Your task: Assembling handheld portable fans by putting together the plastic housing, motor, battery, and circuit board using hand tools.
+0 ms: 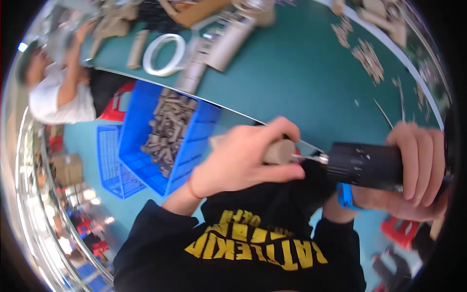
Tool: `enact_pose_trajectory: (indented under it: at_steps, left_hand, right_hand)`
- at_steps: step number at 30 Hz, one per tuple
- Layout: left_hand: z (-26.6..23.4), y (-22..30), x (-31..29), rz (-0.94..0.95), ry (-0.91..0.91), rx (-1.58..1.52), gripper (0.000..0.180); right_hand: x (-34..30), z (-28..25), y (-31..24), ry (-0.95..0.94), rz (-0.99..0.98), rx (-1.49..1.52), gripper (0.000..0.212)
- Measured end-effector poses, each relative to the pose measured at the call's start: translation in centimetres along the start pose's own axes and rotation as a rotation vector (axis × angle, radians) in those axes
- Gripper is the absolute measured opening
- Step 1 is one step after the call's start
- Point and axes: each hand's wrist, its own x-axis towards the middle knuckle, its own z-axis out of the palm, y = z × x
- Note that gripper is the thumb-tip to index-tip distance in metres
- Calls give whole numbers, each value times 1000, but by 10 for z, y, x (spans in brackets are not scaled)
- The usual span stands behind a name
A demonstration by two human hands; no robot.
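Note:
My left hand (238, 158) is wrapped around a brownish-beige cylindrical piece (279, 152), thumb and index finger on either side of its end. A black power drill (365, 165) lies sideways in my right hand (418, 163), whose fingers curl over its rear. The drill's thin metal bit (311, 158) points left and meets the end face of the piece; whether it has entered cannot be made out. Both hands are in front of my body, at the near edge of the table. Part of the drill's grip is hidden at the right rim.
A green table (292, 63) stretches ahead. Left of me stands a blue bin (134, 121) of brown parts beside a blue basket (109, 160). On the table are a white tubing coil (152, 53), beige tubes (231, 44) and small brown pieces (367, 61). Another person (63, 100) sits at far left.

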Motion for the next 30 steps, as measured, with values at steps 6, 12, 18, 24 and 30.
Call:
enact_pose_trajectory:
  at_steps: [6,12,18,24,30]
  left_hand:
    - [16,-13,7,249,-69,-35,36]
    - [22,-10,3,240,-143,37,39]
    - [22,-10,5,264,-125,91,43]
    - [19,-8,7,209,-228,110,44]
    - [22,-10,7,220,-221,90,45]
  right_hand:
    - [21,18,-20,158,706,-848,32]
    - [31,25,-44,185,1389,-1423,45]
    - [17,32,-50,292,1588,-1748,45]
    - [-3,8,-91,412,1778,-2091,45]
    - [-4,3,-63,534,1952,-2451,45]
